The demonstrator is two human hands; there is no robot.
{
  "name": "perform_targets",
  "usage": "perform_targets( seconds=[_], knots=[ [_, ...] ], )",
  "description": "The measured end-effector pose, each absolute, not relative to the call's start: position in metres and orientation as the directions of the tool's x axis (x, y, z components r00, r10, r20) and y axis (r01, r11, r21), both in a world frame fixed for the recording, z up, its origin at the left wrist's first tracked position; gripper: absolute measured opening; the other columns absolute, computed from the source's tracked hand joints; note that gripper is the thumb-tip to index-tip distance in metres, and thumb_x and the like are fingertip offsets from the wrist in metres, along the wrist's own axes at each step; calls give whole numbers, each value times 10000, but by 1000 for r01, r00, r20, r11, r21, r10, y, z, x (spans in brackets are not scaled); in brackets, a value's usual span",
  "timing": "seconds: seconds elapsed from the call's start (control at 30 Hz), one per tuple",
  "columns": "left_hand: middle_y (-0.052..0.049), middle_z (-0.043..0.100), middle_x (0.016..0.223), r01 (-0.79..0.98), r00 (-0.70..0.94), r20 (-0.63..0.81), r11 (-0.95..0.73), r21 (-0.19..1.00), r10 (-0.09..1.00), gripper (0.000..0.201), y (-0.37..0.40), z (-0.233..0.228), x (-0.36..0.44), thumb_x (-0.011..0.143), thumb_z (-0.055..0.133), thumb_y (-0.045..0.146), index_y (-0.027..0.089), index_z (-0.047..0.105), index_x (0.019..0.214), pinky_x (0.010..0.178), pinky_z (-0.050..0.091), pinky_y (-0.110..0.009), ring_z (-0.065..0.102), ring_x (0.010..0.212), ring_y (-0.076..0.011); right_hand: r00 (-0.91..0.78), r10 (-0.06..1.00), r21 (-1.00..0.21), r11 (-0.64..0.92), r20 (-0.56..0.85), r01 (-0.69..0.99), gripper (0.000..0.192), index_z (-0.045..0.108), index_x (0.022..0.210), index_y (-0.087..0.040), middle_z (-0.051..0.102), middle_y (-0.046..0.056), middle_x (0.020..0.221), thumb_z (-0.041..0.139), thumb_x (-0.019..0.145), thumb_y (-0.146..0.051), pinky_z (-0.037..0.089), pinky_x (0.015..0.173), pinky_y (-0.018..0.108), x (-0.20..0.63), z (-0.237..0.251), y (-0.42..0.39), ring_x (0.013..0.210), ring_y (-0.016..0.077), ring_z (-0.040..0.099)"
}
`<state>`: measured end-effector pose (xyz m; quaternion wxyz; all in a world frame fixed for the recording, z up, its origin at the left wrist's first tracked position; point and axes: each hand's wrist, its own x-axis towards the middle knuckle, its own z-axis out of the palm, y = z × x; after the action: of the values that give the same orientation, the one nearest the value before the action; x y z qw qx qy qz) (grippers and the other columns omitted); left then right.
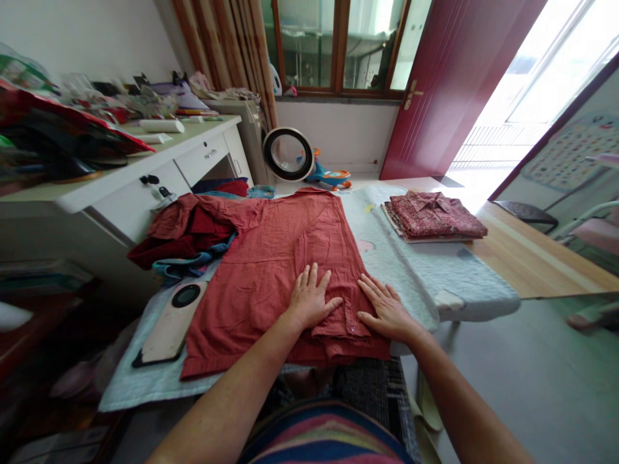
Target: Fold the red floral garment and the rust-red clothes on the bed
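A rust-red shirt (280, 258) lies spread flat on a pale padded board (416, 270) in front of me. My left hand (309, 298) rests palm down on the shirt near its lower edge, fingers spread. My right hand (384, 309) lies flat beside it, on the shirt's right side next to the buttoned hem. Neither hand grips the cloth.
A folded patterned red garment (435, 216) sits at the board's far right. A heap of red and blue clothes (186, 241) lies at the left, with a flat pink-beige device (171, 319) near it. A cluttered white desk (145, 174) stands left; a wooden table (532, 258) right.
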<state>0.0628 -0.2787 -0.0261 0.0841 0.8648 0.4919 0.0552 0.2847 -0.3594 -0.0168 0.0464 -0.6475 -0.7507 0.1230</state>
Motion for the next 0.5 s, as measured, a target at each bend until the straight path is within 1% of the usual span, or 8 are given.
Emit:
perform_targets(
  seconds=[0.07,0.13,0.2,0.27,0.33,0.37,0.43,0.5],
  knots=[
    [-155,203,1610,840,510,25,-503,204,860,853,-279,-25,63,838,430,742,216,345,1504,1168,205,-524,162,1474,-380,-178,979,-272,145,-101,951,821,216,1554,-221,152,50,1624,481,861,-572,93,1194,503,287,-14,-360,1495,246,107],
    [-165,211,1605,824,528,62,-529,203,847,812,-280,-23,62,843,472,707,222,374,1487,1158,203,-561,187,1466,-387,-184,976,-301,142,-116,943,847,229,1550,-215,162,60,1622,507,843,-590,92,1193,508,288,-12,-359,1494,253,113],
    [-143,223,1604,767,599,124,-611,195,791,676,-281,-18,63,881,515,602,248,425,1451,1159,184,-579,208,1463,-358,-177,976,-325,128,-127,937,844,269,1537,-206,187,75,1617,540,827,-574,103,1189,515,288,-8,-358,1489,265,134],
    [-94,284,1588,665,696,181,-719,202,695,489,-283,-12,64,932,516,435,272,487,1392,1173,196,-525,252,1454,-287,-170,979,-339,122,-115,933,811,334,1511,-196,230,91,1605,570,815,-540,131,1180,528,287,-5,-356,1478,285,175],
    [-56,439,1498,557,771,201,-794,244,604,349,-285,-7,67,957,481,305,267,563,1295,1157,269,-418,371,1386,-212,-158,985,-348,126,-66,929,700,439,1449,-193,316,102,1572,566,830,-497,177,1165,530,284,-2,-353,1450,294,252],
    [-45,523,1416,524,789,202,-807,274,580,299,-286,-6,69,963,468,280,256,596,1233,1128,313,-376,440,1323,-188,-150,988,-355,131,-24,926,598,506,1393,-197,378,101,1540,536,860,-467,209,1156,515,282,-2,-350,1424,284,307],
    [-35,630,1229,510,789,196,-799,320,582,226,-289,-4,75,966,471,291,235,630,1117,1057,383,-338,535,1182,-174,-122,990,-364,140,73,921,409,620,1251,-212,506,86,1445,431,933,-387,267,1133,469,278,-4,-345,1350,246,416],
    [-37,643,1131,557,748,198,-762,331,633,213,-291,-4,80,956,499,323,223,619,1100,1002,415,-342,559,1100,-186,-82,985,-352,133,154,927,383,655,1181,-227,574,69,1373,347,971,-317,283,1122,453,274,-9,-341,1306,229,459]
  ],
)
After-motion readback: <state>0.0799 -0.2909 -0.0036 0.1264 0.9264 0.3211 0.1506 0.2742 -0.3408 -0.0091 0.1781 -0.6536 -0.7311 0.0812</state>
